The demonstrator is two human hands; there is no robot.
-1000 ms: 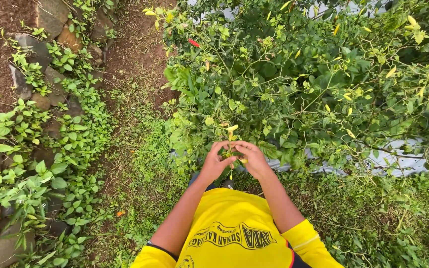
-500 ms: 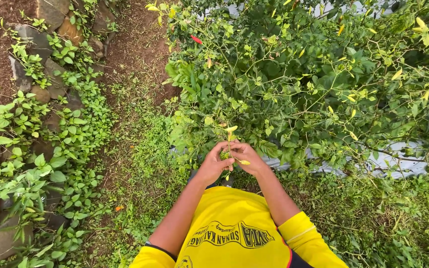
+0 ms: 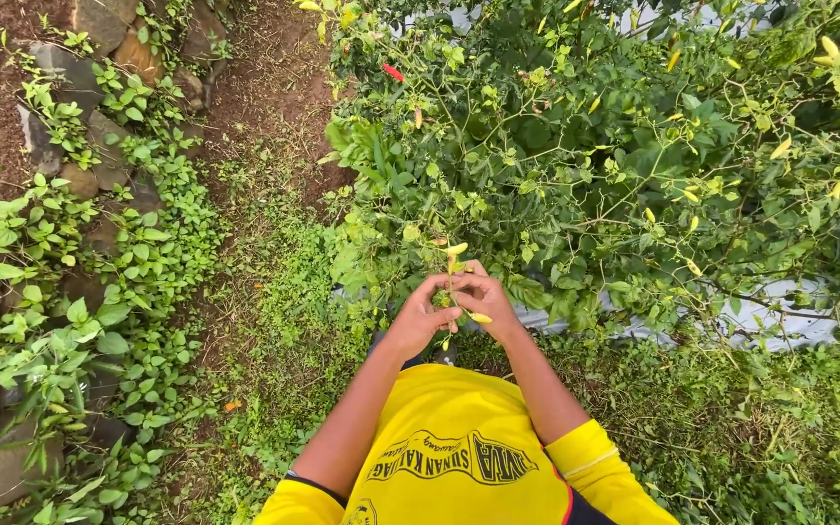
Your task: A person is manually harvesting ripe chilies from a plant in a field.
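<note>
Fingers [image 3: 437, 313] of both hands pinch a thin stem [image 3: 450, 292] between them, pale chillies [image 3: 457, 250] above.

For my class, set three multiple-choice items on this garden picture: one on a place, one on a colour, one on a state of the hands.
1. Where do the rough grey stones lie?
A. along the left edge
B. under the bush
C. on the person's lap

2. What colour is the small pepper high in the leafy green pepper bush?
A. blue
B. red
C. white

3. How are the left hand and right hand placed?
A. far apart
B. behind the back
C. together on a thin stem with pale yellow peppers

Answers: 1 A, the stones line the left bank; 2 B, it is bright red; 3 C, both hands meet at the stem.
</note>
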